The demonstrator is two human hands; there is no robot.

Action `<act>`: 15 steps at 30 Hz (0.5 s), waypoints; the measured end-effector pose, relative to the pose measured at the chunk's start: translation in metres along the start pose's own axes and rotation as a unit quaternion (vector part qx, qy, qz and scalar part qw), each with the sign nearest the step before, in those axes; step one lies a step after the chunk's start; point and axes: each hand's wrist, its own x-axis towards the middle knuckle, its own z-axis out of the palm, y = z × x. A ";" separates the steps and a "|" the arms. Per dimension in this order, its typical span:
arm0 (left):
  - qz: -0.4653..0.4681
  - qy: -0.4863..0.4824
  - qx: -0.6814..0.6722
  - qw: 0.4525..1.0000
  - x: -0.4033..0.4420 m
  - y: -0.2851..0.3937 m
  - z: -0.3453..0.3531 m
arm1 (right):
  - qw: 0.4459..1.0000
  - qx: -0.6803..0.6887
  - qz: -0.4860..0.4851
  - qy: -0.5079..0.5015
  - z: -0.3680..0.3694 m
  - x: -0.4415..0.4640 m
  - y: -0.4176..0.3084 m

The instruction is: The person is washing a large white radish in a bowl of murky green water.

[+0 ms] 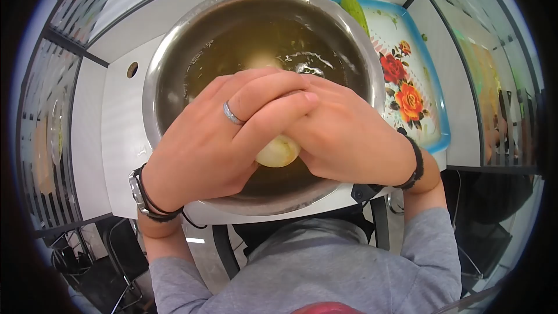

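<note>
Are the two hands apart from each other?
No, the left hand lies partly across the right hand, over the metal basin.

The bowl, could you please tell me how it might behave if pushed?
The bowl is probably heavy, given the liquid inside. Being uncovered, that liquid may slosh over. It looks like shiny metal, so likely stiff.

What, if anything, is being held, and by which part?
A pale rounded item, between left hand and right hand; its near end protrudes, exact grip hidden.
</note>
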 end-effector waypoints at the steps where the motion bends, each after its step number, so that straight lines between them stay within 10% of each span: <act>1: -0.001 0.000 -0.001 1.000 0.000 0.001 0.000 | 1.000 -0.012 -0.010 0.007 -0.001 0.000 0.000; 15: 0.045 0.077 0.107 0.990 0.004 0.011 0.004 | 0.999 0.011 -0.030 0.017 -0.002 -0.001 -0.003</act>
